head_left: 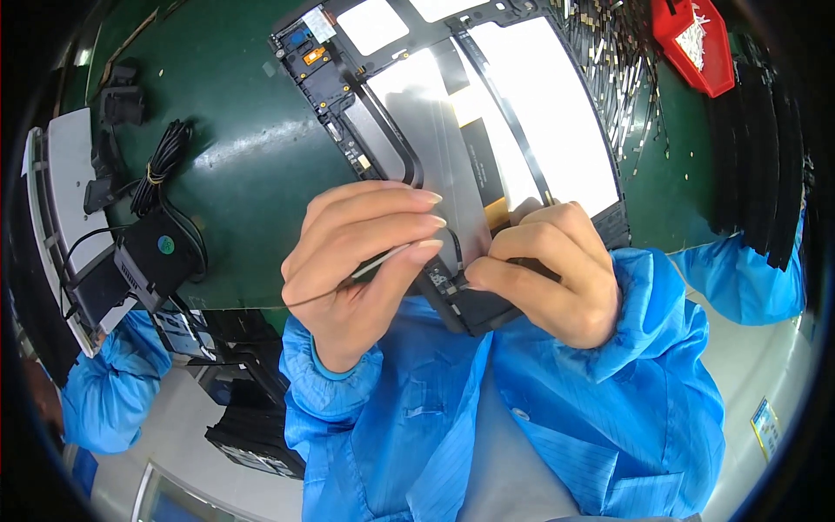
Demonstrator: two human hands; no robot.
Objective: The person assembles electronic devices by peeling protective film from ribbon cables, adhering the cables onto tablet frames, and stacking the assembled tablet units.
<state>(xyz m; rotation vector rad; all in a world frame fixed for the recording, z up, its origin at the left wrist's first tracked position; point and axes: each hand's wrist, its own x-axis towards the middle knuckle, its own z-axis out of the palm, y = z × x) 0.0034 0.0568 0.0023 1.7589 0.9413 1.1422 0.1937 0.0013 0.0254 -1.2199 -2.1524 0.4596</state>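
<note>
Under my hands an opened, flat electronic device (419,43) with a dark frame lies slanted, its panels bright with glare. My left hand (344,252) is closed around a thin, light-coloured rod-like tool (376,263), held over the device's near left part. My right hand (557,270) has its fingers curled together, the thumb beside a small circuit board (445,283) at the near end. What it pinches, if anything, is hidden. A dark flat cable (500,100) runs down the device to the right fingers. Another short black cable (456,248) bends between the hands.
A pile of thin flat strips (613,70) lies right of the device, near a red bin (718,52) of small white pieces. At left are a black adapter (161,257) and a bundled cord (163,165). Blue sleeves of other people (113,383) show at both sides.
</note>
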